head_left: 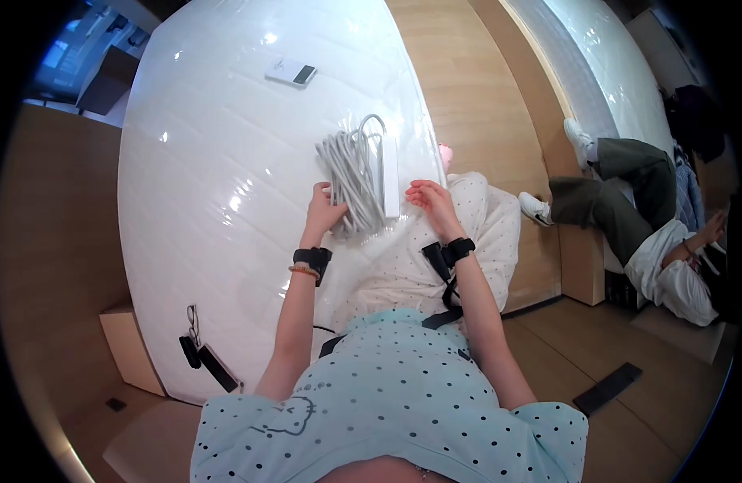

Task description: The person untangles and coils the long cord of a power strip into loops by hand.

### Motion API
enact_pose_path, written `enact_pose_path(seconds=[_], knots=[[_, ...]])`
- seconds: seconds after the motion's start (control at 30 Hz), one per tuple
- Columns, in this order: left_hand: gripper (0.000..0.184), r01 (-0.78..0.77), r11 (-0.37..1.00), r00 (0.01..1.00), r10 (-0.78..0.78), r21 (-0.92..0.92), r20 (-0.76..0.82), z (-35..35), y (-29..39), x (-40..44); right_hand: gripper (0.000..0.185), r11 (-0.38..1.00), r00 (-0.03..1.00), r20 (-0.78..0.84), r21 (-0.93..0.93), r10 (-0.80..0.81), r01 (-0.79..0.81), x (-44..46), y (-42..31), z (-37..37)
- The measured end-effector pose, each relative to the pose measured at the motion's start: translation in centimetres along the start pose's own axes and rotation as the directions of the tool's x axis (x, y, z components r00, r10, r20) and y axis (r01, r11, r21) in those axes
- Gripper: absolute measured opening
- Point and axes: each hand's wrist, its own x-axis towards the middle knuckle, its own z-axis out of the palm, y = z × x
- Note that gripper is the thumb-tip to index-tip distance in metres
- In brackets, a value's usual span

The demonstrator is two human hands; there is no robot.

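Note:
A long grey cable (356, 189) lies in a bundled coil on the plastic-covered mattress, joined by a loop to a slim white power strip (391, 177). At the coil's left edge is my left hand (324, 211), with its fingers and thumb bent round the outer strands. To the right of the strip, my right hand (434, 203) hovers with loosely curved fingers apart. A small gap separates it from the strip, and it holds nothing.
The shiny mattress (226, 145) carries a white box-like item (291, 71) farther up. Glasses (193, 322) and a dark phone-like object (218, 368) lie at lower left. A seated person's leg (620, 205) extends at right. A dark flat bar (607, 389) lies on the floor.

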Motion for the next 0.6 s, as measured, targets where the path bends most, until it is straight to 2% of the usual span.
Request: enact_pose_path(seconds=[0.03, 0.07, 0.13, 0.23, 0.33, 0.4, 0.43, 0.47, 0.53, 0.57, 0.6], knots=[[0.027, -0.007, 0.999, 1.000, 0.007, -0.050, 0.001, 0.8, 0.0, 0.4, 0.022, 0.999, 1.000, -0.018, -0.051, -0.007, 0.006, 0.0, 0.2, -0.1], [0.028, 0.148, 0.988, 0.983, -0.142, -0.048, 0.119, 0.7, -0.1, 0.8, 0.022, 0.995, 0.999, -0.035, -0.102, -0.014, 0.011, 0.0, 0.3, -0.1], [0.030, 0.435, 0.900, 0.844, -0.414, 0.014, 0.340, -0.5, 3.1, 0.9, 0.023, 0.966, 0.994, -0.093, -0.257, -0.060, 0.035, -0.2, 0.3, 0.8], [0.024, 0.430, 0.895, 0.835, -0.344, -0.118, 0.429, -1.5, 3.6, 0.6, 0.028, 0.908, 0.985, -0.126, -0.416, -0.114, 0.052, -0.6, 0.2, 1.7], [0.021, 0.323, 0.789, 0.934, -0.179, -0.522, 0.309, -3.3, 3.7, -1.4, 0.038, 0.905, 0.990, -0.095, -0.421, -0.099, 0.050, -0.6, 0.3, 1.7], [0.023, 0.179, 0.753, 0.984, -0.151, -0.634, 0.099, -6.1, 3.4, -2.0, 0.048, 0.884, 0.995, -0.089, -0.461, 0.040, -0.076, -0.7, -0.8, 2.9], [0.024, 0.116, 0.701, 0.993, -0.088, -0.703, 0.076, -8.0, 4.1, -2.4, 0.053, 0.865, 0.990, -0.083, -0.483, 0.111, -0.137, -0.5, -1.3, 3.8], [0.026, 0.057, 0.641, 0.998, -0.031, -0.765, 0.048, -9.9, 5.4, -3.0, 0.057, 0.813, 0.992, -0.084, -0.569, 0.097, -0.127, -0.1, -1.2, 4.6], [0.028, -0.133, 0.624, 0.991, 0.065, -0.770, -0.119, -12.6, 7.9, -3.8, 0.065, 0.684, 0.995, -0.073, -0.723, 0.067, -0.099, 1.0, -0.4, 6.8], [0.028, -0.221, 0.684, 0.975, 0.159, -0.695, -0.154, -13.6, 9.7, -4.4, 0.066, 0.611, 0.999, -0.035, -0.790, 0.035, -0.049, 1.3, 0.4, 7.6], [0.027, -0.311, 0.728, 0.950, 0.258, -0.611, -0.175, -14.6, 11.6, -5.1, 0.064, 0.663, 0.992, 0.083, -0.749, 0.100, -0.004, 1.2, 0.7, 8.4]])
